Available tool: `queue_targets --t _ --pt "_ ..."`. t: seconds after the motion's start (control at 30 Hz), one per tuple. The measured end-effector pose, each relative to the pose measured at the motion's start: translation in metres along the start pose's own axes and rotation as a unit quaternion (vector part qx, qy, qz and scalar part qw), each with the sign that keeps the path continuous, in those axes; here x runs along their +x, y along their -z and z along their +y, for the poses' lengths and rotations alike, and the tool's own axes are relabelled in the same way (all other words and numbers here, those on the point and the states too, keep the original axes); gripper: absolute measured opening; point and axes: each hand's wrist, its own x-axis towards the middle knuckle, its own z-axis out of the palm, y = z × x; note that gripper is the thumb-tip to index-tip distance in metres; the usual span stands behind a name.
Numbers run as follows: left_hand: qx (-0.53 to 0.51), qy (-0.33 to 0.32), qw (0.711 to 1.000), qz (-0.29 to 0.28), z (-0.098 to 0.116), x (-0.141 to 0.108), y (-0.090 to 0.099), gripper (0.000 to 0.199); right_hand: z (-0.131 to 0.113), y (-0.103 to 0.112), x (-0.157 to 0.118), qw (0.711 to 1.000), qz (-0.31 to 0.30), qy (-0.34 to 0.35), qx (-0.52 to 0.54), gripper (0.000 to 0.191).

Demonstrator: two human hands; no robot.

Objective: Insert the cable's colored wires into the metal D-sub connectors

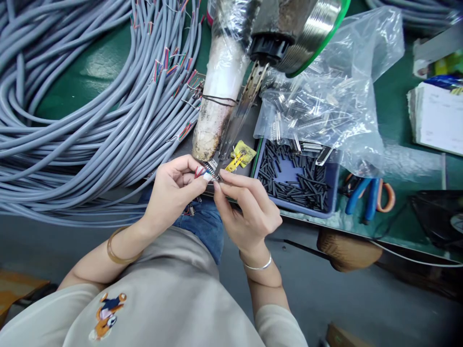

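My left hand (173, 190) is closed, thumb and index finger pinching thin coloured wires (197, 171), red and blue among them. Right at those fingertips sits a small metal multi-pin connector (211, 166). My right hand (249, 205) is closed in a pinch at the connector's near end, fingertips almost meeting the left thumb; what lies between them is too small to make out. A soldering iron (249, 91) points down from above, its dark tip close to both hands. Beside it stands a stained white wrapped post (224, 72).
Grey cables (108, 125) with stripped coloured ends cover the left. On the right are a blue tray (334, 193) of short black tubes, a plastic bag (325, 111) of connectors and blue-and-orange-handled tools (371, 197). A green-rimmed solder spool (318, 36) hangs above; a yellow piece (243, 155) lies nearby.
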Motion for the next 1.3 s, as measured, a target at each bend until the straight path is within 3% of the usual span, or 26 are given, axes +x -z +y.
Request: queue_targets --t 0.17,0.3,0.47,0.63,0.7,0.83,0.93,1.03,1.1,1.2,1.3 --pt "0.043 0.023 0.999 -0.005 -0.002 -0.001 0.005 0.02 -0.001 0.0 -0.005 0.997 -0.012 0.059 -0.055 0.017" --pt "0.067 0.057 0.996 -0.008 -0.004 -0.005 0.007 0.021 -0.001 0.006 -0.01 0.997 -0.034 0.059 -0.043 0.015" --pt "0.104 0.089 0.988 -0.075 -0.005 -0.014 0.007 0.02 0.002 0.022 -0.01 0.997 -0.036 -0.056 0.026 0.011" --pt "0.18 0.046 0.969 -0.162 -0.007 -0.024 0.01 0.008 0.005 0.036 -0.001 0.964 -0.176 -0.161 0.117 0.016" --pt "0.181 0.036 0.968 -0.168 -0.008 -0.026 0.013 0.003 0.004 0.039 0.001 0.955 -0.188 -0.168 0.155 0.018" --pt "0.071 0.061 0.987 -0.131 -0.011 -0.024 0.023 0.016 -0.003 0.035 -0.004 0.976 -0.124 -0.116 0.136 0.02" --pt "-0.03 0.126 0.983 -0.128 -0.011 -0.019 0.029 0.023 -0.005 0.023 -0.02 0.998 -0.035 0.002 0.047 0.018" --pt "-0.096 0.193 0.966 -0.141 -0.01 -0.015 0.034 0.03 -0.001 0.011 -0.037 0.995 0.046 0.089 0.012 0.018" --pt "-0.109 0.21 0.962 -0.14 -0.011 -0.014 0.036 0.031 0.003 0.007 -0.045 0.996 0.031 0.081 0.013 0.019" --pt "-0.087 0.195 0.968 -0.132 -0.015 -0.016 0.037 0.027 0.008 0.014 -0.047 0.999 -0.009 0.014 0.038 0.021" --pt "-0.037 0.154 0.981 -0.108 -0.017 -0.019 0.036 0.023 0.004 0.034 -0.037 0.997 0.07 -0.02 0.028 0.021"
